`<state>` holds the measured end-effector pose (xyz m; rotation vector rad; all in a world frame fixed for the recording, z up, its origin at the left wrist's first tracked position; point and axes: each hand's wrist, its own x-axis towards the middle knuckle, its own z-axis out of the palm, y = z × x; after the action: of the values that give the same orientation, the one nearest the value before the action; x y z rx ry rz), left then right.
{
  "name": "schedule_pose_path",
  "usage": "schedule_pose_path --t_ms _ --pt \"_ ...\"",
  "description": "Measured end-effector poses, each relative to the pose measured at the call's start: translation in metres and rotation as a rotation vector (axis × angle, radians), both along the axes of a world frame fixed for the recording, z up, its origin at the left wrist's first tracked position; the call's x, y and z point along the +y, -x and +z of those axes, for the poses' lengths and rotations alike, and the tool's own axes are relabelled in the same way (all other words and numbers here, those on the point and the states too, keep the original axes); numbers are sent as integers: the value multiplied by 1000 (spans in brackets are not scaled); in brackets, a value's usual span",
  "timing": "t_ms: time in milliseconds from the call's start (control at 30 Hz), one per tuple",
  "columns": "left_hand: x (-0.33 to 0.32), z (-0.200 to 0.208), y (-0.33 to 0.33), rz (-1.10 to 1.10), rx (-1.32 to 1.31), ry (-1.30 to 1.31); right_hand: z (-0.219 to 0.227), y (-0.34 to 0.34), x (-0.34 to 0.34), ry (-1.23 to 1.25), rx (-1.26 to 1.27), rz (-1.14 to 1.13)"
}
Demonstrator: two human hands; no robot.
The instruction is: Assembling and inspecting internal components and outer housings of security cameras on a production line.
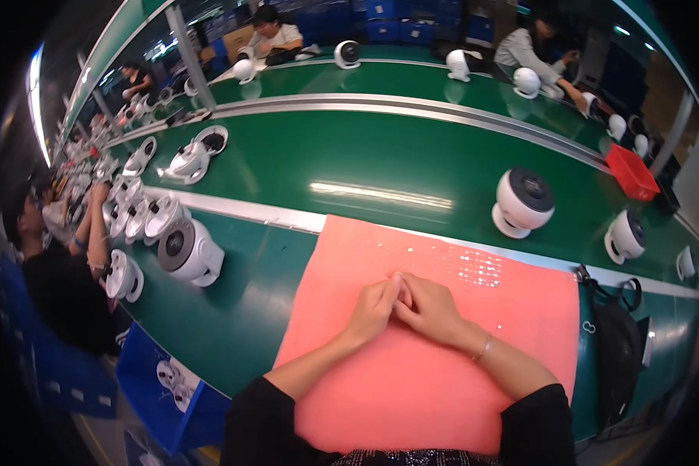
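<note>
My left hand (374, 307) and my right hand (429, 308) meet over a pink foam mat (412, 388), their fingers curled and pressed together at the tips. Whatever lies between the fingers, if anything, is hidden. Just beyond my right hand, rows of small shiny clear dots (480, 269) lie on the mat. A few loose dots are scattered near the mat's far edge. To the left, on the green bench, stands a white round-headed device (190, 252) with a dark grey face.
A similar white device (524, 203) stands on the green belt (365, 167) ahead. White housings (151, 216) crowd the left, beside a co-worker (62, 264). A black bag (617, 349) hangs at the right edge, a red bin (633, 172) sits far right, and a blue crate (151, 388) is lower left.
</note>
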<state>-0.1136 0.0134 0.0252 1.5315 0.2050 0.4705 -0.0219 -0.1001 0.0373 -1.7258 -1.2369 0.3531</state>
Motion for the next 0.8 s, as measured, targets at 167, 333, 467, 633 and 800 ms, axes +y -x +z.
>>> schedule_pose_path --t_ms 167,333,467,633,800 --pt "-2 -5 5 16 -16 -121 2 13 -4 -58 -77 53" --pt "-2 -5 6 -19 -91 -10 -9 28 -5 -180 -91 95" --pt "1 6 14 -173 -150 233 -2 36 -14 -22 -322 196" --pt "11 -11 16 -150 -128 181 8 50 -14 -2 -217 190" --pt "11 2 6 -236 -252 693 3 53 -14 70 -418 346"
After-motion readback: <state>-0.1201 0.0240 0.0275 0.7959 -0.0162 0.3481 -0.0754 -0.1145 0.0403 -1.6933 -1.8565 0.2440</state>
